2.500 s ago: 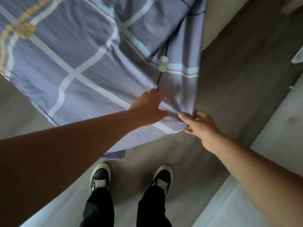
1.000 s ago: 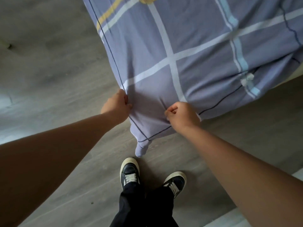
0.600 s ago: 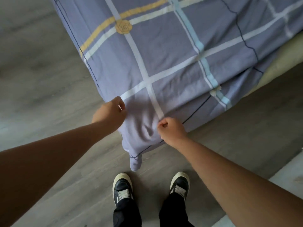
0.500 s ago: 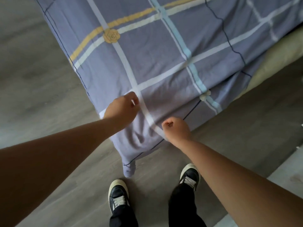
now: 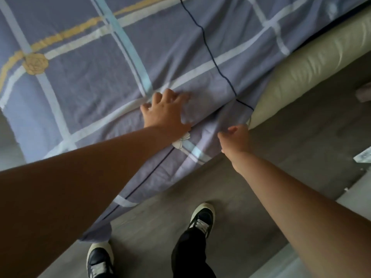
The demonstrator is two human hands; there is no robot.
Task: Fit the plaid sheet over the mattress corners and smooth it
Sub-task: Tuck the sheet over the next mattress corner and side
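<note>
My left hand (image 5: pixel 167 112), fingers spread, presses flat on the sheet (image 5: pixel 84 81) draped over the bed. My right hand (image 5: pixel 233 138) pinches its hanging edge beside the bare frame (image 5: pixel 301 63). The cloth looks light, soft and limp; the hem seems the best grip.

– What is the left hand (image 5: pixel 167 111) doing?
– It lies flat, palm down, with the fingers spread wide and the arm stretched out long and straight.
– And the right hand (image 5: pixel 233 138)?
– It is curled into a small fist, thumb and fingers pinched together. It sits a bit lower than the flat hand and off to its right side.
– Do the two hands touch?
– No. They are close, but apart. Both arms reach forward.
</note>
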